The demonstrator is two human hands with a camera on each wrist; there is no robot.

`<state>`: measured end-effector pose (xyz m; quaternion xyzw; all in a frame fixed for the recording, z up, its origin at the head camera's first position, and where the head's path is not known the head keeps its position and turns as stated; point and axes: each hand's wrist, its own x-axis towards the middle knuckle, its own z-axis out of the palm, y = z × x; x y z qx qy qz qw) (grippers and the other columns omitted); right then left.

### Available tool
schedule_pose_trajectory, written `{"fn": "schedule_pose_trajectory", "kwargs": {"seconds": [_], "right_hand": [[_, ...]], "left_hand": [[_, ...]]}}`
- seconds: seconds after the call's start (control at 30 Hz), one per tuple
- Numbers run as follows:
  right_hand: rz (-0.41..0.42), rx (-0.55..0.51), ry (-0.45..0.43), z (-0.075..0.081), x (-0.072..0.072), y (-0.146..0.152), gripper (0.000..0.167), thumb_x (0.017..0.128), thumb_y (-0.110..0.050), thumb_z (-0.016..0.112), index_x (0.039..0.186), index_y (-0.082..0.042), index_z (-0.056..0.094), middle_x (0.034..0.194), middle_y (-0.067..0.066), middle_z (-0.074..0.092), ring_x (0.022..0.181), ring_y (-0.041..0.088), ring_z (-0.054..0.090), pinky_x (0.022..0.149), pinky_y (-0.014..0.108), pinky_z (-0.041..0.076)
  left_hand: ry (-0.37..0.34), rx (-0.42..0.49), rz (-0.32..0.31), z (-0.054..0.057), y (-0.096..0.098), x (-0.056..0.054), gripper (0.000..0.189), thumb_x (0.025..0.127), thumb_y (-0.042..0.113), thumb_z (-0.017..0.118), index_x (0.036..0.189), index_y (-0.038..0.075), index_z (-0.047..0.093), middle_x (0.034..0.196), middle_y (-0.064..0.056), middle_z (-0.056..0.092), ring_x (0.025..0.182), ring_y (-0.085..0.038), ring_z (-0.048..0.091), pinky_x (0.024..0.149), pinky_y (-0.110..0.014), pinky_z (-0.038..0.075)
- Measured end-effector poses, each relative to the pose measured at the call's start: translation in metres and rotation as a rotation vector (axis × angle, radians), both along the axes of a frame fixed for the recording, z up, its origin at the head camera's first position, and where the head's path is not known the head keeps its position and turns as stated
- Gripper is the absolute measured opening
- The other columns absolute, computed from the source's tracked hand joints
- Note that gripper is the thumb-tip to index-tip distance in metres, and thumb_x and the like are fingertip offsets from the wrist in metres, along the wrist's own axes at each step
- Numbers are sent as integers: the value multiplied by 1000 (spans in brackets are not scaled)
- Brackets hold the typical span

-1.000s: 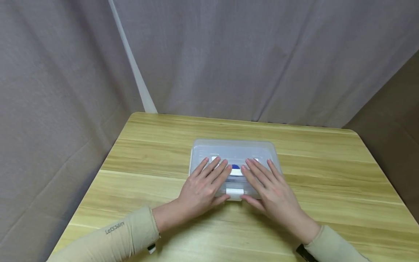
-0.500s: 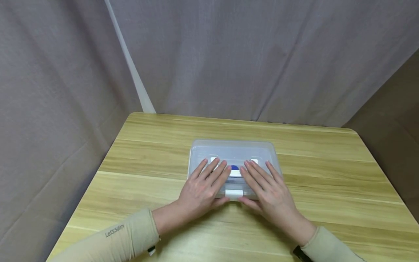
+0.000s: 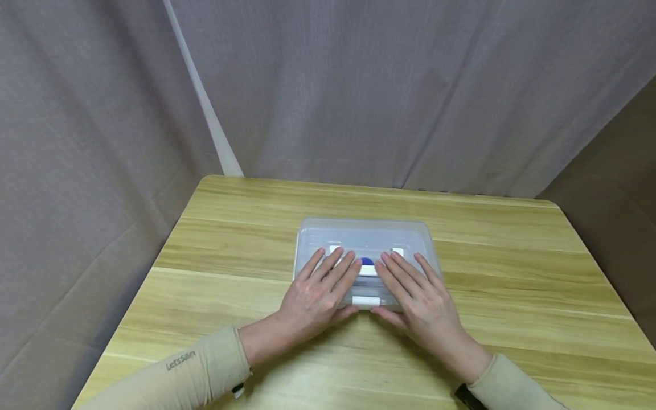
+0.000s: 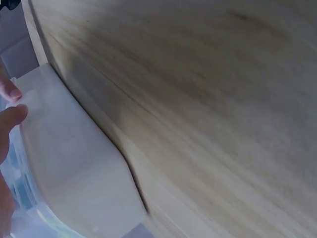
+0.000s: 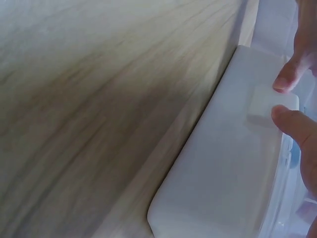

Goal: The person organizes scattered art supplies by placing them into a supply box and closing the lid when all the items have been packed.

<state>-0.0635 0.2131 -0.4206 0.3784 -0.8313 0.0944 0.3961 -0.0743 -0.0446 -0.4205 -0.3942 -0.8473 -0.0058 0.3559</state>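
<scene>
A plastic box with a clear lid (image 3: 366,229) sits on the wooden table, its white body (image 5: 218,163) showing in the right wrist view. A white latch (image 3: 366,300) is at the middle of its front. My left hand (image 3: 318,293) lies over the left part of the lid, fingers straight and spread. On the right part my right hand (image 3: 425,299) rests likewise. Both thumbs reach down to the front, with the right thumb (image 5: 294,124) touching the latch's edge. Under the lid show a blue round shape (image 3: 367,261) and white pieces, partly hidden by the fingers.
The wooden table (image 3: 246,228) extends around the box on all sides. Grey curtains (image 3: 359,97) hang behind its far edge and along the left, with a brown panel (image 3: 615,148) on the right.
Both thumbs have shifted slightly at the front, the right one inward, and the latch looks a little shorter in the head view. The fingers stay on the lid, and the box is nearly still.
</scene>
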Motion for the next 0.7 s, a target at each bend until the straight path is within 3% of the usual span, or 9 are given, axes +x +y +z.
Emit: {"fn": "schedule_pose_trajectory", "kwargs": {"seconds": [0.33, 0.7], "right_hand": [[-22, 46, -17, 5, 1, 1, 72, 110, -60, 47, 143, 1, 65, 143, 20, 66, 127, 40, 67, 110, 66, 51], [-10, 59, -67, 6, 2, 5, 72, 110, -60, 47, 146, 1, 63, 145, 19, 66, 131, 40, 65, 114, 66, 48]], "left_hand": [[-25, 15, -40, 3, -2, -7, 87, 87, 63, 82, 151, 8, 60, 150, -10, 64, 143, -29, 58, 126, -50, 41], [-46, -4, -43, 4, -6, -5, 90, 87, 63, 82, 154, 8, 56, 154, -10, 61, 147, -28, 53, 129, -49, 37]]}}
